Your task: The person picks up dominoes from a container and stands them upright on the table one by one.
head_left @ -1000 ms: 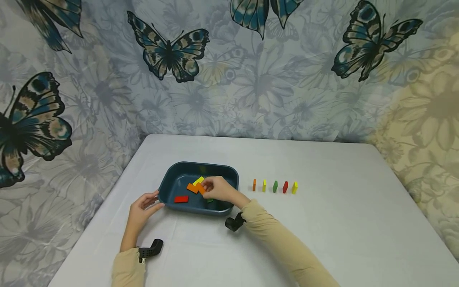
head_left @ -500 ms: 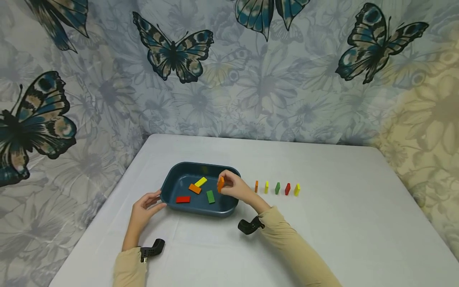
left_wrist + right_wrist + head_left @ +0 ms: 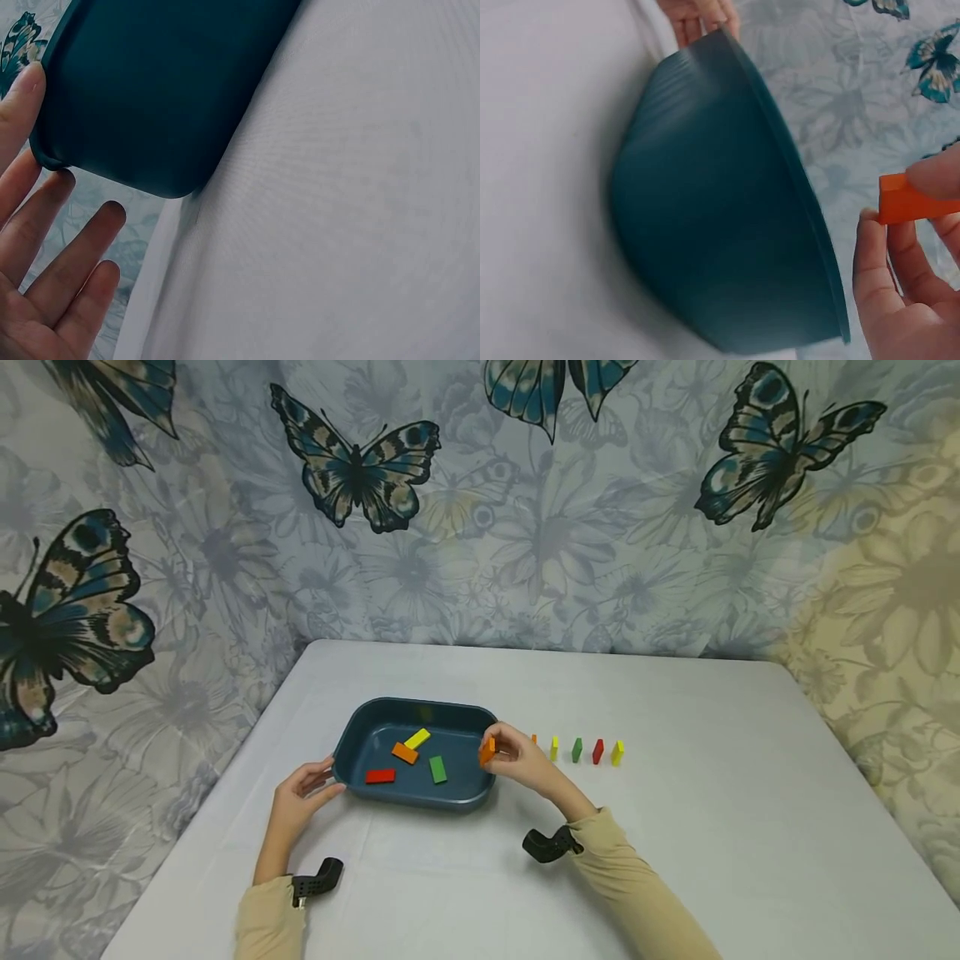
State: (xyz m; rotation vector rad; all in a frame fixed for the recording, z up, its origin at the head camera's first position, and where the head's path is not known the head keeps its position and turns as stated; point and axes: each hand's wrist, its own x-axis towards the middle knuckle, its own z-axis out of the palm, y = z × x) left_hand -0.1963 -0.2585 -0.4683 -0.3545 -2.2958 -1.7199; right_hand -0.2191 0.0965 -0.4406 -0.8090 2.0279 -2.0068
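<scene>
My right hand (image 3: 521,760) pinches an orange domino block (image 3: 487,752) between thumb and fingers, at the right rim of a dark teal tray (image 3: 412,800). In the right wrist view this block (image 3: 907,201) lies under the thumb, outside the tray's wall. My left hand (image 3: 296,797) touches the tray's left end; in the left wrist view its thumb and fingertips meet the rim, with the other fingers straight and apart. Inside the tray lie a yellow block (image 3: 417,738), another orange block (image 3: 405,753), a red block (image 3: 380,776) and a green block (image 3: 438,769).
Right of the tray, a row of blocks stands upright on the white table (image 3: 675,827): a yellow one (image 3: 554,747), a green one (image 3: 577,750), a red one (image 3: 597,752) and another yellow (image 3: 617,752). An orange one (image 3: 534,739) is partly behind my right hand.
My right hand has lifted the orange block from among the others and carried it right to the tray's rim, uncovering the green block. My left hand has stayed at the tray.
</scene>
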